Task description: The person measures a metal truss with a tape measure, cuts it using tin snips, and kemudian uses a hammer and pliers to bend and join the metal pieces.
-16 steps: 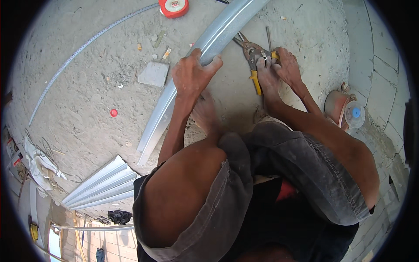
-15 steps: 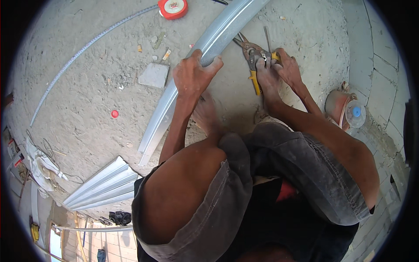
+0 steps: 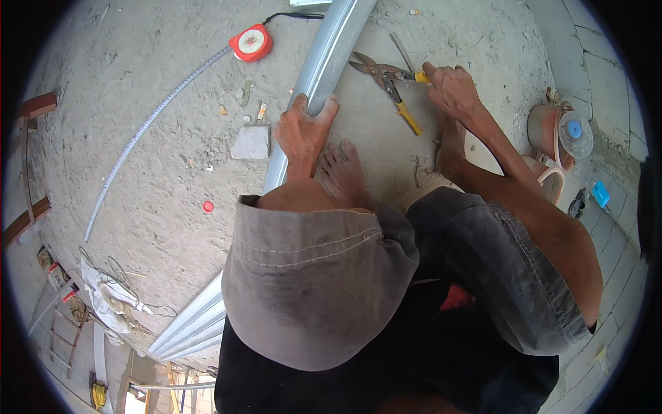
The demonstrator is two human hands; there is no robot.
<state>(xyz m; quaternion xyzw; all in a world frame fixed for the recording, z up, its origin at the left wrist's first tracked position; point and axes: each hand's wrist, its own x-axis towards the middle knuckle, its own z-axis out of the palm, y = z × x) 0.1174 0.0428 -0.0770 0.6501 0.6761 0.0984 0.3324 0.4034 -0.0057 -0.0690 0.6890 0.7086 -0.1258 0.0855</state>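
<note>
My left hand (image 3: 301,132) is closed around a long silvery metal channel (image 3: 329,52) that slants across the ground, thumb and forefinger on either side. My right hand (image 3: 453,90) has its fingers curled over one yellow handle of a pair of tin snips (image 3: 386,74). The snips' blades point left toward the channel, and their other yellow handle angles down toward my feet. A thin metal rod (image 3: 400,51) lies just beyond the snips. My bare left foot (image 3: 343,169) is beside the channel; my knee hides most of my left forearm.
A red tape measure (image 3: 251,43) lies left of the channel with its blade (image 3: 141,132) drawn out. Near it are a grey stone piece (image 3: 250,142) and a red cap (image 3: 208,206). Ribbed metal sheets (image 3: 189,321) lie at lower left. Buckets (image 3: 545,131) stand by the right wall.
The view has shifted. My right foot has drawn back from the snips, while my right hand stays at their handle. My left knee has come up over the left forearm.
</note>
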